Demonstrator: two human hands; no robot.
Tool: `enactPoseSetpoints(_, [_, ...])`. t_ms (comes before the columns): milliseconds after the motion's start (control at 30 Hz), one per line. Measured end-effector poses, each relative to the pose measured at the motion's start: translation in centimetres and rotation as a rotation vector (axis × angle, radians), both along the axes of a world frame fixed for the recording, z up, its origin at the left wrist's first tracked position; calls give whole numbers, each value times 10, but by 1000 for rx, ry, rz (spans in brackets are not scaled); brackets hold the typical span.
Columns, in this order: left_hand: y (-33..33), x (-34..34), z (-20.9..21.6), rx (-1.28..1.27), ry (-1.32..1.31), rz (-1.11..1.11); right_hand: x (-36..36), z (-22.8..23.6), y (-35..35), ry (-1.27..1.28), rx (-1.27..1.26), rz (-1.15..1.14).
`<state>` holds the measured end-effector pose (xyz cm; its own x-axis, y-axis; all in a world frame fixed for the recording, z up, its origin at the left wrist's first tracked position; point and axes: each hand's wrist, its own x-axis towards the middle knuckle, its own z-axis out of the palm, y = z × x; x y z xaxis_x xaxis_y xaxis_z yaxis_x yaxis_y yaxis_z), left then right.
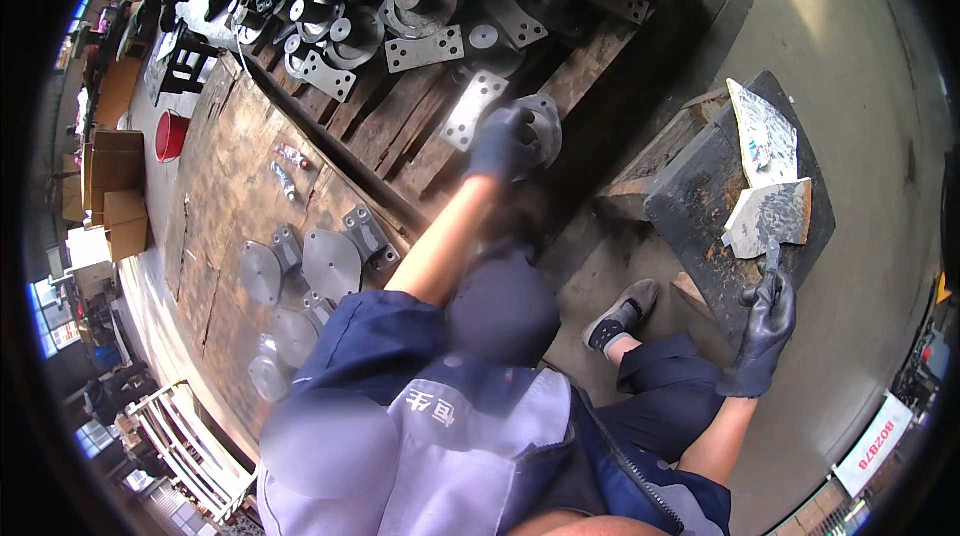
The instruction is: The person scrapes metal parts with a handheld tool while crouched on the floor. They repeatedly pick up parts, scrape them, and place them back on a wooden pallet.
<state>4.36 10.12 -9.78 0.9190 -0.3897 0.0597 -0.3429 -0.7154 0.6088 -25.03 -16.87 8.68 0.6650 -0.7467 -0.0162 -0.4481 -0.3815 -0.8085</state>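
My left hand (pixel 500 141), in a dark glove, reaches forward over the slatted wooden pallet (pixel 400 151). It is closed on a grey metal part (pixel 474 110) with a drilled flat plate and a round flange; the fingers hide the grip itself. At the right my gloved right hand (pixel 768 326) pinches the narrow handle of a broad-bladed putty knife (pixel 775 214). The smeared blade lies over a dark board (pixel 690 211), against a white, stained sheet (pixel 762 136).
More metal parts (pixel 425 48) crowd the far end of the pallet. Several finished-looking discs with plates (pixel 332 264) lie on a wooden tabletop (pixel 235 151) at the left, near two small tubes (pixel 285 181). A red bucket (pixel 171 136) and cardboard boxes (pixel 117 171) stand beyond.
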Motion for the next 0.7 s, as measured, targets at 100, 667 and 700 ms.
enactPoseSetpoints(100, [-6, -6, -15, -63, -60, -46, 4, 1, 0, 6, -15, 28])
enactPoseSetpoints(667, [11, -3, 12, -302, 150, -26, 3, -7, -1, -11, 33, 33])
enactPoseSetpoints(700, [16, -8, 22, -558, 470, 74, 3, -8, 0, -7, 44, 40])
